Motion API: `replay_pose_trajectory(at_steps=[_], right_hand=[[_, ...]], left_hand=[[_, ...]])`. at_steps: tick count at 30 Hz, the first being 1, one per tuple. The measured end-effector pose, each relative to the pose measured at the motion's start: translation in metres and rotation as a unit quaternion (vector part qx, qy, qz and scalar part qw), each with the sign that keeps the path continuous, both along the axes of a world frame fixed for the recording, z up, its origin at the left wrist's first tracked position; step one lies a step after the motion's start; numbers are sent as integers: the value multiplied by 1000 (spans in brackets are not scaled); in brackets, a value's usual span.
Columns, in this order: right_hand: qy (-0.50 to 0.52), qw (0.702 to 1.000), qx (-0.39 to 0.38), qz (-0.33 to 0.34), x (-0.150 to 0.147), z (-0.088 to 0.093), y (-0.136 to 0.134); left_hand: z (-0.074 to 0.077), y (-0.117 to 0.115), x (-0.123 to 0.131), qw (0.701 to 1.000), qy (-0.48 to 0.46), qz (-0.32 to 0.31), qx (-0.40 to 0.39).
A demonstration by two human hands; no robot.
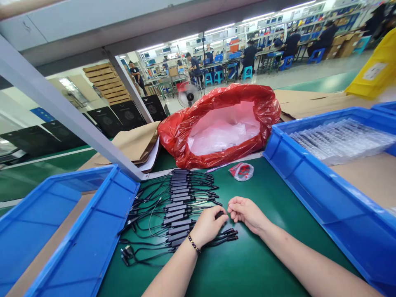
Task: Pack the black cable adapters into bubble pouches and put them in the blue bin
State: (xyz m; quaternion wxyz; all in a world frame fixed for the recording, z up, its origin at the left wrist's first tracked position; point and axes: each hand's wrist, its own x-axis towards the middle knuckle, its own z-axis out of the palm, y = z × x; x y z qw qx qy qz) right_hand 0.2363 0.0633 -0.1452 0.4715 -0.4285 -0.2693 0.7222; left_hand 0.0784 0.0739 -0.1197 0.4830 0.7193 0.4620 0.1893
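Several black cables with flat rectangular boxes [177,206] in their middles lie side by side in a column on the green table. My left hand [210,225], with a beaded bracelet at the wrist, is over the near part of this row. Its fingers are closed around a dark cable end [220,214]. Just to its right, my right hand [244,212] has its fingertips pinched together, and whatever they hold is hidden. Below my left hand, several cable ends with red-ringed connectors [230,235] point right. Larger plugs [126,253] lie at the lower left.
A blue bin [64,231] stands at left. Another blue bin [315,185], at right, contains clear plastic packets [343,138]. Behind the cables sits a red bag [173,136] of clear plastic pouches, near a small printed bag [243,171]. A slanting metal post [77,111] rises at left.
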Motion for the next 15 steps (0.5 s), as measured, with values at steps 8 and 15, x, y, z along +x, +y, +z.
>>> replay_pose_trajectory(at_steps=[8, 15], right_hand=[[-49, 997, 30, 58, -5, 5, -6], [-52, 995, 47, 69, -9, 6, -7]], left_hand=[[6, 3, -4, 998, -62, 18, -17], [-3, 3, -5, 995, -84, 33, -34]])
